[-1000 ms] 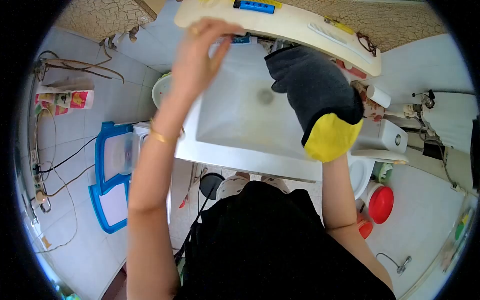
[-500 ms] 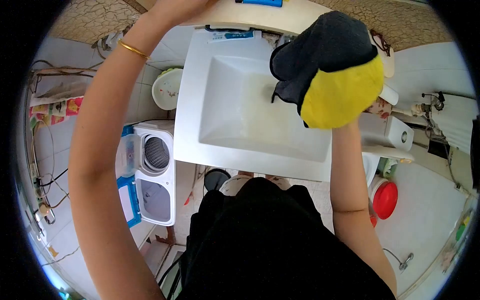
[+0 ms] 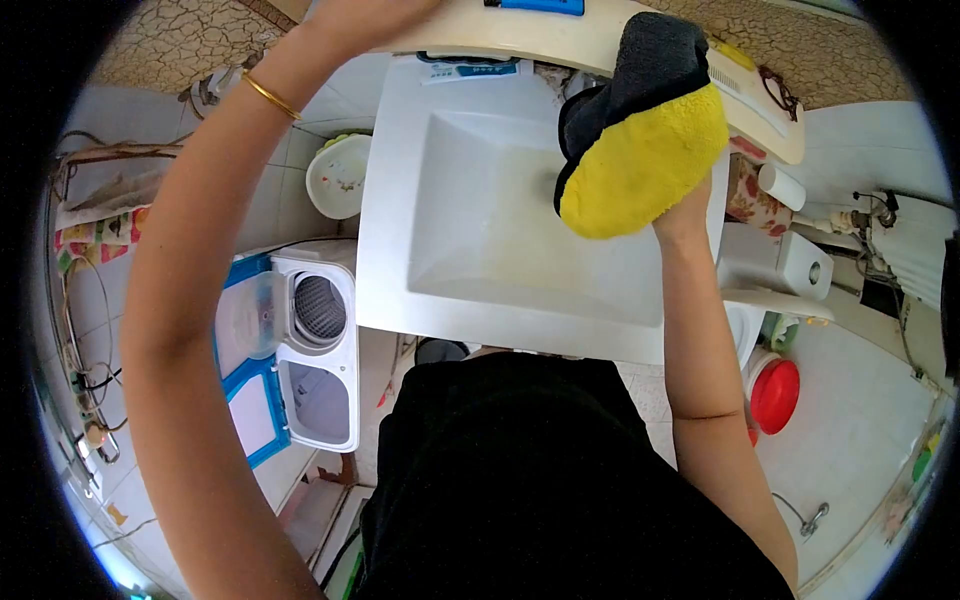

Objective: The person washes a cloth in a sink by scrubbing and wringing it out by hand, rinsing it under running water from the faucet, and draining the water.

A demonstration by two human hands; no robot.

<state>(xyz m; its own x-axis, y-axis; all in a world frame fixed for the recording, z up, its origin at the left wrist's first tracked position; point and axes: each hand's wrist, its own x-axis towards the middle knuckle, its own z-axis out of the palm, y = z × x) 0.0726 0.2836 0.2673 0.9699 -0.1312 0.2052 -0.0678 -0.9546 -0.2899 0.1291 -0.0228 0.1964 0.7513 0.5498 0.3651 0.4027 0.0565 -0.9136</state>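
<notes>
A yellow and dark grey cleaning cloth [image 3: 645, 155] hangs over the right side of the white sink [image 3: 480, 315]. My right hand [image 3: 686, 212] is closed on it from beneath, and the cloth hides most of the fingers. At the top edge, my left hand [image 3: 385, 18] is by the cream shelf [image 3: 450, 32] above the sink. Its fingers are cut off by the frame, so whether they hold anything does not show. A gold bangle circles the left wrist.
A blue object [image 3: 535, 5] and a yellow item [image 3: 732, 52] lie on the shelf. A toothpaste tube [image 3: 475, 71] rests on the sink's back edge. On the left stand a twin-tub washing machine [image 3: 352, 350] with raised lids and a white basin [image 3: 338, 178]. A red-lidded bucket [image 3: 775, 395] is on the right.
The cloth has swung left and down off the shelf's right end, uncovering the yellow item there. More of its yellow side shows. My left hand has shifted slightly right.
</notes>
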